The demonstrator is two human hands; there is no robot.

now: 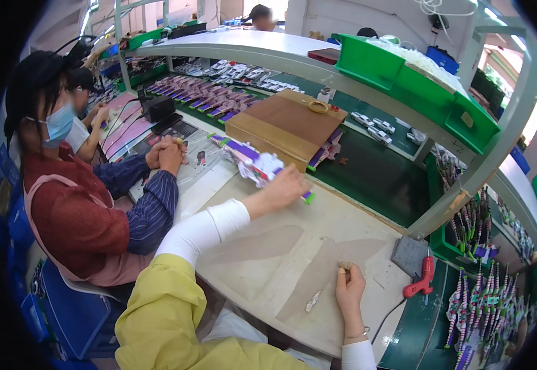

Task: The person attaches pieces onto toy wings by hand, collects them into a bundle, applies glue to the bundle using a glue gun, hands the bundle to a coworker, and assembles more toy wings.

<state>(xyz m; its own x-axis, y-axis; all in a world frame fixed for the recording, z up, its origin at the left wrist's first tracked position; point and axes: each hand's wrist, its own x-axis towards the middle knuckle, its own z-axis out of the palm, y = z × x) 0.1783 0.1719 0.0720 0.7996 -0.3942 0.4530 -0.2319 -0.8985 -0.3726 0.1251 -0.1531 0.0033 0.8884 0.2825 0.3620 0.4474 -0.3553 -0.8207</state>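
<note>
My left hand is closed around one end of a long purple, white and green plastic toy, slightly blurred. It is held tilted over the far side of the pale worktable, close to a brown cardboard box. My right hand rests over the table's right part with fingers curled and thumb against them. Whatever it may pinch is too small to make out. A small whitish scrap lies left of that hand. To its right sits a red glue gun with a dark cord.
A co-worker in a mask sits at my left, hands clasped over the bench. Rows of similar toys lie beyond. Green bins stand on the overhead shelf; its post rises at right. More striped toys fill the right side.
</note>
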